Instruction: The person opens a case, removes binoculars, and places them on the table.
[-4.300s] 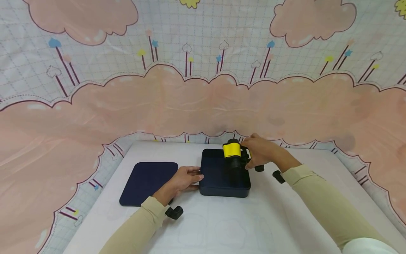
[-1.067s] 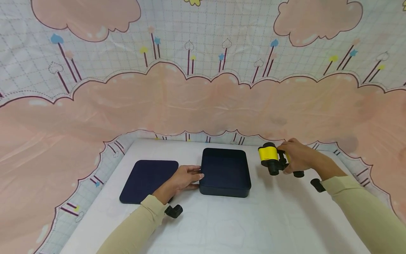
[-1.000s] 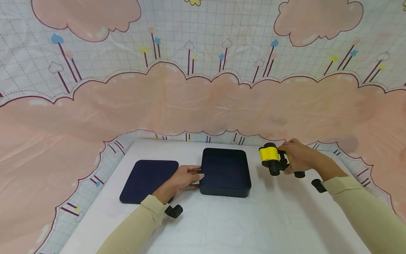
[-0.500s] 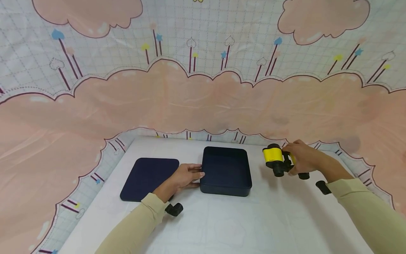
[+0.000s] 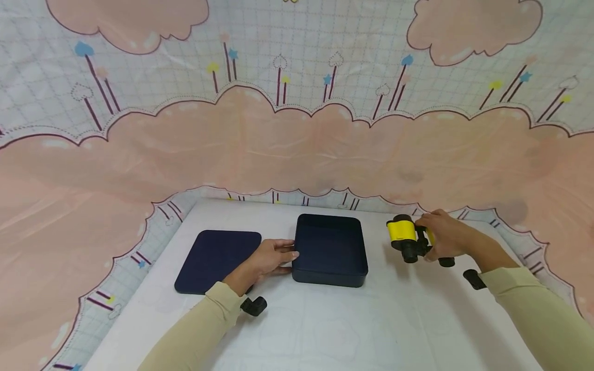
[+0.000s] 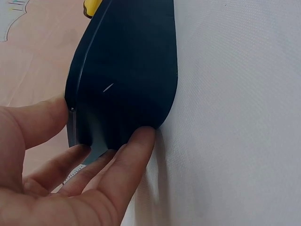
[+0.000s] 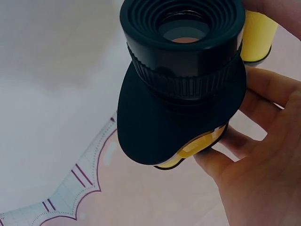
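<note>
In the head view, yellow-and-black binoculars (image 5: pixel 402 231) are in my right hand (image 5: pixel 445 234), above the right part of the table, with a shadow beneath them. The right wrist view gives a close look at the black ribbed eyepiece (image 7: pixel 188 70); thumb and fingers go round the binoculars' far side. A dark blue open-topped box (image 5: pixel 329 278) stands to the left of them, nothing showing inside. My left hand (image 5: pixel 266 260) rests its spread fingertips and thumb against the box's left side. Up close in the left wrist view, the fingertips touch the box wall (image 6: pixel 131 56).
A flat dark blue lid (image 5: pixel 215 260) lies left of the box, partly behind my left wrist. The white table (image 5: pixel 334 330) meets a patterned cloth wall (image 5: pixel 297 154) at the back. Small black devices (image 5: pixel 254 306) stick out at both wrists.
My right hand has carried the binoculars from over the box out to its right, and most recently slightly lower. The left hand stays at the box's side; the view has tilted a little.
</note>
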`<state>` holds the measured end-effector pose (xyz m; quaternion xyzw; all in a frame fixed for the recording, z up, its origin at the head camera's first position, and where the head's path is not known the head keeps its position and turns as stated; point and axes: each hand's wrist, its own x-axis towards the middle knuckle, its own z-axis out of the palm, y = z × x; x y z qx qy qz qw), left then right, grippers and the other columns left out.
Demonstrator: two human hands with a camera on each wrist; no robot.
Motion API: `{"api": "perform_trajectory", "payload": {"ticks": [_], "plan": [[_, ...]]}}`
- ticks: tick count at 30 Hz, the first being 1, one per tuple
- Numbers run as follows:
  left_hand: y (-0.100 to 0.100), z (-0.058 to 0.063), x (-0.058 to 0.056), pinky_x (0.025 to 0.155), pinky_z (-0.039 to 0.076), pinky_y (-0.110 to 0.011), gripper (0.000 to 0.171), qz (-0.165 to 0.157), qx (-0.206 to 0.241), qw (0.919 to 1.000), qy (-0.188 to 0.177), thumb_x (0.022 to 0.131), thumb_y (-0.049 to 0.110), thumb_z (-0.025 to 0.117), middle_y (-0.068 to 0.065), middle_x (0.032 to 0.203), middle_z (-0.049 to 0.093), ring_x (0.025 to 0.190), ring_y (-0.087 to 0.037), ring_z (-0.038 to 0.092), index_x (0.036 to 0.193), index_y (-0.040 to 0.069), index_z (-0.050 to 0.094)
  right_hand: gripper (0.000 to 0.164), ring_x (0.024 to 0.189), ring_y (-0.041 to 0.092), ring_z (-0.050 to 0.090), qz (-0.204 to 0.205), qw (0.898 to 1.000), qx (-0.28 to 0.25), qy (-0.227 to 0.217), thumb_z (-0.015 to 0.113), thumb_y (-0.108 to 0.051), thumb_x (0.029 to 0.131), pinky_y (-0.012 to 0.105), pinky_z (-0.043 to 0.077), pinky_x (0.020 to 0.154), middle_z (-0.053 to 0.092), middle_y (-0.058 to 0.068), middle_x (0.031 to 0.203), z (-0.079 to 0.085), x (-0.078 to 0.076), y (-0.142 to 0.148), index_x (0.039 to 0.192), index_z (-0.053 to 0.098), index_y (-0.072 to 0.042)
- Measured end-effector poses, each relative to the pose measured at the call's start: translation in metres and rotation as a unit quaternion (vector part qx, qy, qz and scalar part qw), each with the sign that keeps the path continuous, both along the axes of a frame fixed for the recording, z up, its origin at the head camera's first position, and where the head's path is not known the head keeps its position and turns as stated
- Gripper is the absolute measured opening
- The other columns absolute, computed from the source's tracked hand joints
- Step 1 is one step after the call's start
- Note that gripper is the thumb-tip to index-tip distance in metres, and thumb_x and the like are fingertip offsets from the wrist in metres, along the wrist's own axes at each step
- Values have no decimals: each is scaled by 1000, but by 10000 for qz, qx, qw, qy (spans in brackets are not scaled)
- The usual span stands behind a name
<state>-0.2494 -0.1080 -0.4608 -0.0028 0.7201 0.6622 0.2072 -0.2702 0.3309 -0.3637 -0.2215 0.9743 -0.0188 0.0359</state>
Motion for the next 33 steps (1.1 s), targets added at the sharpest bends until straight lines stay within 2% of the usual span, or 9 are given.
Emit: {"api": "perform_trajectory", "payload": {"ticks": [6,14,22,33], "plan": [[-1,1,0,96,54,-51,57,20,-9,10000,8,95,12,66,-18,151,46,132,-34,54,147,4,44,85,125,43,42,-42,9999,-64,-85,92,-33,60,69,44,97,60,20,131,-4,0,0,131,58,0],[-2,0,1,96,54,-51,56,-34,64,10000,-17,94,12,66,-19,151,45,132,-35,54,146,4,45,85,130,48,37,-40,9999,-73,-139,92,-33,60,72,40,100,60,21,132,-9,4,1,131,58,1],[-2,-1,0,96,54,-51,57,-10,19,10000,-20,94,13,67,-18,151,46,131,-34,55,146,5,46,85,123,41,42,-55,9996,-172,-226,93,-32,60,67,45,97,60,18,131,-12,5,1,131,58,0],[-1,3,2,97,53,-51,56,29,16,10000,-65,95,12,65,-17,152,46,132,-34,54,146,5,45,86,125,42,40,-99,9994,-169,-302,93,-32,59,66,46,97,60,19,132,-22,5,1,131,58,0]]}}
